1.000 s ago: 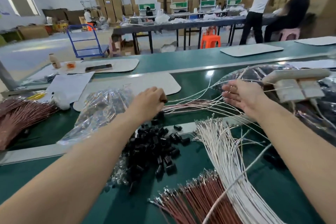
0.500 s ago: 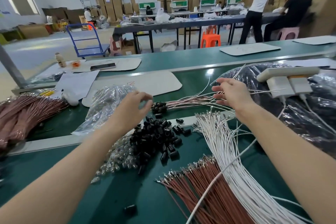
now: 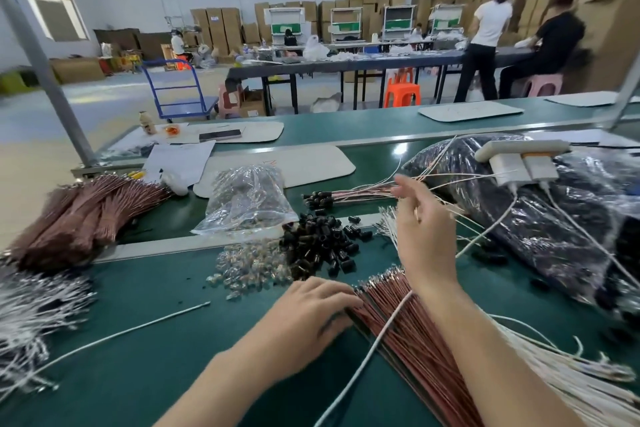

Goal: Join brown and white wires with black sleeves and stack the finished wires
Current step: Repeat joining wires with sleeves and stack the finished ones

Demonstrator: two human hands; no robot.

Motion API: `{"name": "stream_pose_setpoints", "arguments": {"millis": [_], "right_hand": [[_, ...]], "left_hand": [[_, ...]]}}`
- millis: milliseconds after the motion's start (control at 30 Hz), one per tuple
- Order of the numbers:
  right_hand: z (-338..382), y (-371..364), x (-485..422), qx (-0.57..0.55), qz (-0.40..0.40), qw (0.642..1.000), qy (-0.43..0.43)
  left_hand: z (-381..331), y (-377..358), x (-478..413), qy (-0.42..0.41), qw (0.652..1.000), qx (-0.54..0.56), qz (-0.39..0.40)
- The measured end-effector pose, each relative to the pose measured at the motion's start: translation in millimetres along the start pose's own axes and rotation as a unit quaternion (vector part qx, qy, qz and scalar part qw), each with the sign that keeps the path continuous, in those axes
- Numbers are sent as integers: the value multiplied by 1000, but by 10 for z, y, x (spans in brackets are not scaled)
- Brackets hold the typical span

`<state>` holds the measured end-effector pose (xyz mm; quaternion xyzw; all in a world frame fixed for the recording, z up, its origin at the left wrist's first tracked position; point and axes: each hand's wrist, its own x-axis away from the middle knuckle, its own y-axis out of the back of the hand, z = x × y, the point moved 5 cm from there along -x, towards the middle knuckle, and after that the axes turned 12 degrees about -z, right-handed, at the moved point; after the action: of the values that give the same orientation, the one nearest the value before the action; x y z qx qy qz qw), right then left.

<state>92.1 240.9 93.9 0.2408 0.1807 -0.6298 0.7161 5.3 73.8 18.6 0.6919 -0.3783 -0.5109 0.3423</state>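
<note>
Your left hand (image 3: 313, 308) has dropped back from the far side of the black sleeves (image 3: 320, 243) and now lies palm down on the near bundle of brown wires (image 3: 408, 340), fingertips pressed to the metal ends; whether it has pinched one wire, you cannot tell from this angle. Your right hand (image 3: 420, 222) has pulled toward you from the finished wires (image 3: 349, 191) and hangs raised above the belt with its fingers loosely spread, closed on nothing.

Those finished wires lie in a row beyond the sleeves, their black capped ends pointing left. The loose sleeves sit in a heap in the middle of the green table (image 3: 145, 357), with a scatter of small clear parts (image 3: 247, 265) touching them on the left. White wires (image 3: 571, 374) fan out at your right under your forearm, and one white wire lies across the brown bundle.

A single white wire (image 3: 138, 326) lies apart on the table at your left. A clear plastic bag (image 3: 247, 199) rests behind the clear parts. Further left is a second brown bundle (image 3: 83, 215) with another pile of white wires (image 3: 31, 315) in front of it. At your right a dark plastic bag (image 3: 554, 229) carries a white charger block (image 3: 519, 161).
</note>
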Motion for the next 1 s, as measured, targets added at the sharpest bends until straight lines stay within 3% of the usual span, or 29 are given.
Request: {"name": "stream_pose_setpoints", "arguments": {"millis": [267,433,533,667,767,867,933,1000], "right_hand": [[-118,-314,480,173,169,969,45],[-314,-435,524,240,270,932,23],[-370,-479,575,281,308,907,60],[-383,-525,602,314,285,897,129],[-387,-544,612,321,263,896,157],[-377,-555,636,335,256,889,178],[-340,-537,648,317,240,900,178],[-270,-473,653,213,209,947,118]], "left_hand": [[-213,0,-117,-98,985,-140,-18],[-39,156,-97,-101,980,-169,-35],[173,489,20,-51,979,-169,-101],[691,842,391,119,955,-182,-203],[932,825,710,235,933,-128,-241],[990,671,915,279,927,-73,-240],[1015,605,957,295,927,-29,-231],[1024,587,966,309,921,8,-236]]}}
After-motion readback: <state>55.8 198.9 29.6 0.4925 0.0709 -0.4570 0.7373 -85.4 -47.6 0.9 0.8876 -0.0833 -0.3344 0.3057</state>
